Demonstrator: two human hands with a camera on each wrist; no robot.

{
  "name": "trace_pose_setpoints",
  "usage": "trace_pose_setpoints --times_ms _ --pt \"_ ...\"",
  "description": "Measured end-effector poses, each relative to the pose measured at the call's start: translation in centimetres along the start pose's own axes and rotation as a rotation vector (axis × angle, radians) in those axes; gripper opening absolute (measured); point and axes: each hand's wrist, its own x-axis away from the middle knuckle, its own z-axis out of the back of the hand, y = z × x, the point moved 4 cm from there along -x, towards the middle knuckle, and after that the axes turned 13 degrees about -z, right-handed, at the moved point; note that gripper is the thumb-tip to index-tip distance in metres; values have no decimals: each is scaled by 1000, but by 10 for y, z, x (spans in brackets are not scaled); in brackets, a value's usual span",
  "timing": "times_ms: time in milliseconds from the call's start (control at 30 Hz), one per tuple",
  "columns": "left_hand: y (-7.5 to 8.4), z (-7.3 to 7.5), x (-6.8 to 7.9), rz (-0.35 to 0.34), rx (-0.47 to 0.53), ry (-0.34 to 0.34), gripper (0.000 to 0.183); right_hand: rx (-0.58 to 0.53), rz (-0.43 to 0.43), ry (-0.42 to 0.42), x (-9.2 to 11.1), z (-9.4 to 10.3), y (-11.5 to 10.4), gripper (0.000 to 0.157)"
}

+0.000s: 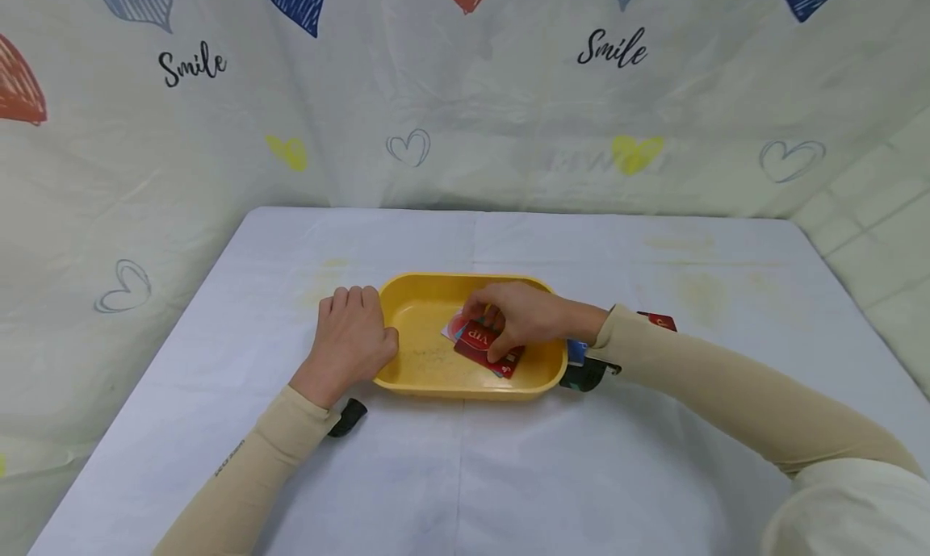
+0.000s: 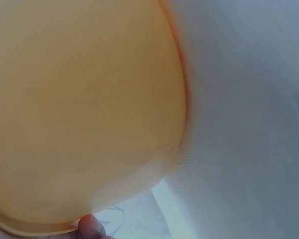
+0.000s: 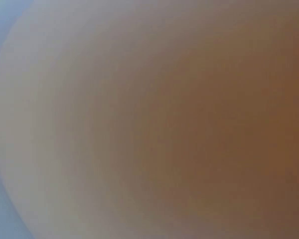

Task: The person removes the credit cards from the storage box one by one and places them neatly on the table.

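Observation:
My left hand [image 1: 352, 338] grips the left end of a yellow oval tray [image 1: 410, 374]. In the left wrist view, the tray's outer surface [image 2: 89, 99] fills much of the picture, with fingertips [image 2: 91, 226] at its rim. Inside the tray, my right hand [image 1: 526, 310] pinches a red VIP card [image 1: 474, 338] between thumb and fingers. Under it, a pale card with a pink-red patch [image 1: 452, 326] and a bluish edge peek out. Whether the red card is lifted off these, I cannot tell. The right wrist view is only a blurred brownish-yellow surface.
Right of the tray, a blue card [image 1: 576, 352] lies partly hidden by my right wrist and its black strap [image 1: 584, 374]. Another red card [image 1: 661, 321] shows behind the sleeve. A white cloth [image 1: 407, 475] covers the table, and a printed curtain [image 1: 479, 96] hangs behind it.

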Motion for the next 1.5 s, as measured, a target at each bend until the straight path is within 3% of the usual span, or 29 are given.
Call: trace_pose_setpoints --times_ms 500,900,1167,1500 --pt "2 1 0 6 4 -7 18 157 7 53 -3 -3 -2 62" --pt "3 1 1 12 -4 -8 18 118 -56 -7 -3 -5 1 58" --pt "4 3 1 5 -1 2 17 115 -53 -28 -2 -5 1 59" --pt "5 4 2 7 -1 -2 17 60 -34 -54 1 -3 1 41"
